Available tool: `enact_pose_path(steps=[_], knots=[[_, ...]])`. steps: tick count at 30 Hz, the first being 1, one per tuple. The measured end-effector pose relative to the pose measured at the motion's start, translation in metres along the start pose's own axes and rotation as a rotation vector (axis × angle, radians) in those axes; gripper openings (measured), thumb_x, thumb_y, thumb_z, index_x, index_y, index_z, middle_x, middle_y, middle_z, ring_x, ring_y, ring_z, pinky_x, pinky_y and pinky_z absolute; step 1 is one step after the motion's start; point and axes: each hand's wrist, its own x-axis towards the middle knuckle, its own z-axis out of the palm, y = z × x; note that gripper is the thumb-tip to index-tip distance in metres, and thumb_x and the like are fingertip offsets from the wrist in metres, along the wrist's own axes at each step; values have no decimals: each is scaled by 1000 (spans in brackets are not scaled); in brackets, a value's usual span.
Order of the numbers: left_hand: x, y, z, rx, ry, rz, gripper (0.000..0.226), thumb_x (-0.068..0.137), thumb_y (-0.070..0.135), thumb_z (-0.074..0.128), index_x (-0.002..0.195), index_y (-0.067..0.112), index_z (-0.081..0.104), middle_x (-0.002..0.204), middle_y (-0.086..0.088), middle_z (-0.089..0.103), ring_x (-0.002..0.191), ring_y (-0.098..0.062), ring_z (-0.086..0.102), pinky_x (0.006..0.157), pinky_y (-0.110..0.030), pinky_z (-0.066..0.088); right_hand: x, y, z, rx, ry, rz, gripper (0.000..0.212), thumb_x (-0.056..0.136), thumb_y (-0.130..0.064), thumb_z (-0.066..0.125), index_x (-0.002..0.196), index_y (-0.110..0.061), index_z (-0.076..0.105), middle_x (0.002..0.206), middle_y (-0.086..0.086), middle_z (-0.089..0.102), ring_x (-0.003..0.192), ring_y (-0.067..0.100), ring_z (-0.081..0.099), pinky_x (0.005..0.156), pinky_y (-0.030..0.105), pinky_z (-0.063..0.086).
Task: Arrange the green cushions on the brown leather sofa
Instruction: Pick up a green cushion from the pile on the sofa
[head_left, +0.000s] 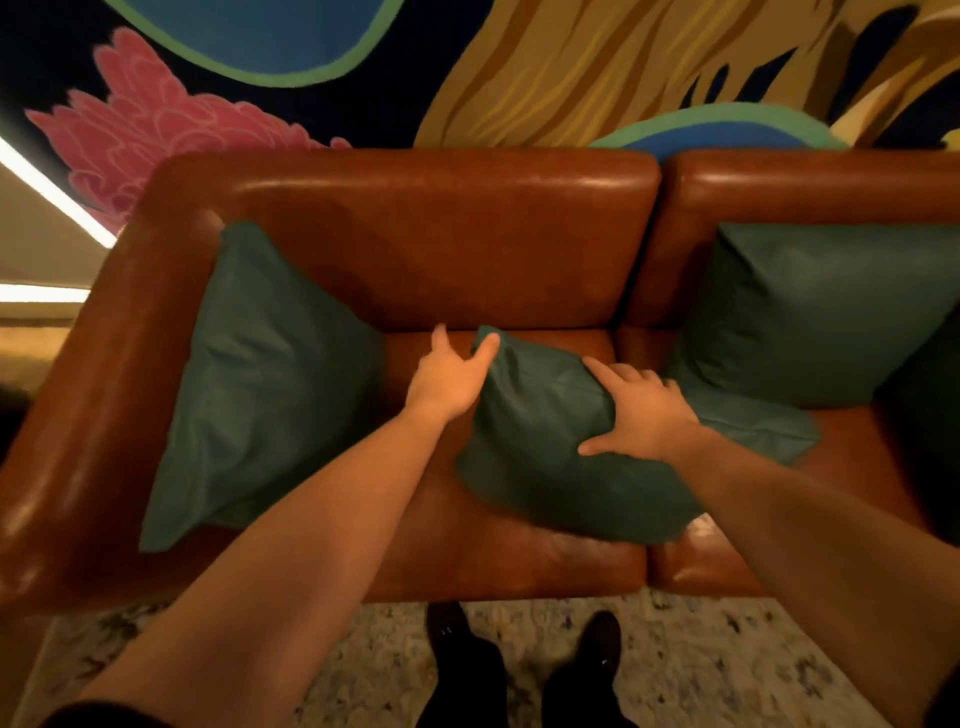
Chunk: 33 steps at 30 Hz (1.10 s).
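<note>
Middle green cushion is lying across the seam betw. two seat pads of the brown leather sofa. Left hand is pinching its back-left corner w/ fingers; right hand is pressing its top, fingers spread flat.

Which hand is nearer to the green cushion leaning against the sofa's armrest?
Left. The left hand grips the far corner of the middle cushion, just right of the armrest cushion. The right hand lies flat on the middle cushion's other side, farther away.
</note>
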Motion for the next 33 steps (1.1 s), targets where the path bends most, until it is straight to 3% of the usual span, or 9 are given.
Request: enact_pose_path(steps=[6,10,14,17,20,22,26,29,33], knots=[[2,18,37,37,100,6,57,102,54,41,99,5,70,115,-22,69,111,-42,62,96,-49,50,-19,44,8,-45,9,-20,135,60,-92,62,164,-39,-6,164,7,29,147,33,32,117,53,28],[-5,38,46,-43,95,55,45,101,51,46,79,16,65,101,-15,72,98,-38,65,90,-52,52,-18,60,-5,54,-82,13,129,46,-98,63,154,-34,31,148,8,44,139,35,41,114,56,34],[-7,61,52,-205,-9,98,53,96,55,50,100,7,72,100,-12,76,95,-29,71,93,-52,54,-19,66,-9,294,-117,35,108,42,-81,83,125,-26,42,127,4,60,118,30,61,99,47,52],[-19,74,52,-391,-100,108,40,101,31,60,132,6,61,122,-4,71,107,-14,67,91,-24,56,-19,60,-14,344,-25,72,100,51,-71,86,127,-25,41,123,4,65,114,32,65,94,46,55],[-31,73,58,-326,-161,160,80,88,16,78,155,8,34,151,1,47,134,-11,47,94,-9,39,-12,51,-21,441,41,160,99,57,-61,90,133,-18,42,131,11,63,121,37,61,97,45,53],[-42,65,70,-177,-219,135,86,77,29,88,148,11,44,146,3,54,125,-6,53,91,-5,41,-5,43,-26,550,78,262,101,61,-56,91,138,-12,41,139,16,57,127,39,57,101,45,51],[-64,62,92,103,-277,-30,118,59,84,70,151,15,43,150,-6,51,135,-25,53,110,-33,44,6,26,-39,821,103,481,102,69,-56,87,143,-4,38,143,15,53,128,40,58,85,50,59],[-72,60,102,332,-237,-77,146,51,92,65,161,12,14,163,-15,26,149,-37,30,120,-47,30,16,16,-26,1220,-82,479,76,77,-47,84,134,-7,55,139,12,61,117,37,65,53,48,62],[-78,32,106,504,-212,-123,153,49,80,79,161,15,-5,169,-8,9,153,-40,16,114,-66,30,8,18,-15,1150,-231,398,54,89,-55,70,121,-14,52,124,21,65,90,41,75,57,44,63]])
